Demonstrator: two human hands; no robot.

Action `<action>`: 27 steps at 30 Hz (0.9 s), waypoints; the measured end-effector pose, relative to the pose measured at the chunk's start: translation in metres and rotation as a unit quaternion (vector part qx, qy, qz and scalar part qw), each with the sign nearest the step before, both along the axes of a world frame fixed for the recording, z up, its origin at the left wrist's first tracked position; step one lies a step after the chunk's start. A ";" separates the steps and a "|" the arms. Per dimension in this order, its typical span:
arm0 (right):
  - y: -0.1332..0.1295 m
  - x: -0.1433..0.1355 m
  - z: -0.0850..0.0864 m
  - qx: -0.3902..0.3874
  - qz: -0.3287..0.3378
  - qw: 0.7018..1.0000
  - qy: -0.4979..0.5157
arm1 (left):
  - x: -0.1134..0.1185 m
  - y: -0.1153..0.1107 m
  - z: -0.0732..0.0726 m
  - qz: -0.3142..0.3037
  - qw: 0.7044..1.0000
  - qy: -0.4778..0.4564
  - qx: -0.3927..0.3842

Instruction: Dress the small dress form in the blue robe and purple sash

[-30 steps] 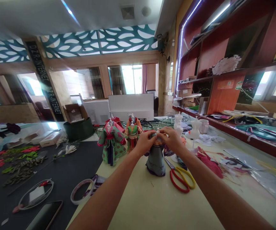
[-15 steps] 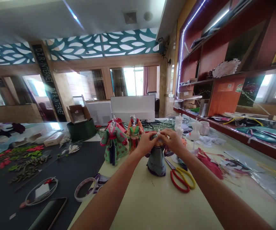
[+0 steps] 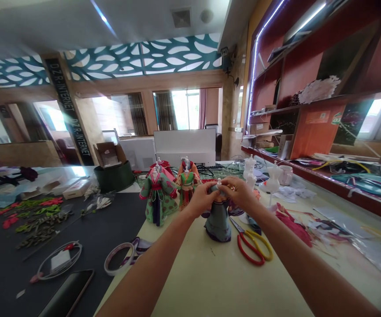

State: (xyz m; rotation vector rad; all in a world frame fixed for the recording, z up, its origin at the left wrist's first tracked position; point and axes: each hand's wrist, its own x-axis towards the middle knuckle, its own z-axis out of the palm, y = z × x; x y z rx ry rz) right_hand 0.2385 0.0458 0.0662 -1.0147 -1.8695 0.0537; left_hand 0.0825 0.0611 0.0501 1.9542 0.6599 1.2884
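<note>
A small dress form in a grey-blue robe stands upright on the pale table in front of me. My left hand pinches the garment at its left shoulder, close under the white neck knob. On the other side my right hand is closed on the right shoulder; the fingertips of both hands nearly meet at the collar. What exactly lies between the fingers is partly hidden. Scissors with one red and one yellow handle lie just right of the robe's hem. Left of my hands stand a green-robed dress form and a green-and-orange one.
Bare white dress forms stand behind my right arm. Red fabric scraps lie at right. A tape roll, a phone and a coiled cable are at left. A green round container stands further back.
The view has shifted slightly, moving the whole scene a little. Both hands stay at the robe's collar with almost the same grip.
</note>
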 end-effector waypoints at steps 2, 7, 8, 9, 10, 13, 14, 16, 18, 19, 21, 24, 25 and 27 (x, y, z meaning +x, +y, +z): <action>0.002 -0.001 -0.002 0.008 -0.012 1.000 -0.006 | 0.001 0.000 -0.001 0.010 1.000 -0.002 0.004; 0.002 -0.004 -0.005 0.032 -0.044 0.998 -0.035 | 0.002 0.000 -0.002 0.041 0.999 0.001 0.019; 0.001 -0.005 -0.005 0.034 -0.052 0.997 -0.039 | 0.003 0.000 -0.002 0.045 0.999 0.003 0.024; 0.000 -0.006 -0.005 0.034 -0.060 0.997 -0.041 | 0.003 0.001 -0.002 0.047 0.998 0.006 0.030; -0.001 -0.007 -0.005 0.031 -0.066 0.997 -0.038 | 0.003 0.002 -0.002 0.048 0.998 0.008 0.034; -0.002 -0.010 -0.004 0.001 -0.054 0.998 0.016 | 0.004 0.004 -0.003 0.056 0.998 0.009 0.039; -0.002 -0.009 -0.005 -0.012 -0.041 0.998 0.041 | 0.005 0.005 -0.003 0.062 0.997 0.008 0.038; -0.002 -0.007 -0.008 -0.037 -0.018 0.996 0.084 | 0.007 0.008 -0.005 0.075 0.997 0.006 0.032; -0.002 -0.002 -0.012 -0.053 -0.011 0.992 0.113 | 0.009 0.010 -0.007 0.080 0.997 -0.008 0.014; -0.002 0.000 -0.014 -0.061 -0.011 0.990 0.125 | 0.010 0.011 -0.008 0.078 0.997 -0.019 0.000; -0.003 0.004 -0.017 -0.075 -0.008 0.987 0.144 | 0.011 0.013 -0.010 0.069 0.996 -0.043 -0.031; -0.005 0.006 -0.017 -0.096 0.010 0.981 0.166 | 0.011 0.011 -0.008 0.065 0.995 -0.051 -0.050; -0.007 0.005 -0.016 -0.101 0.017 0.980 0.172 | 0.010 0.010 -0.006 0.068 0.996 -0.047 -0.047; -0.009 0.003 -0.014 -0.111 0.030 0.977 0.180 | 0.008 0.005 -0.002 0.080 0.996 -0.035 -0.034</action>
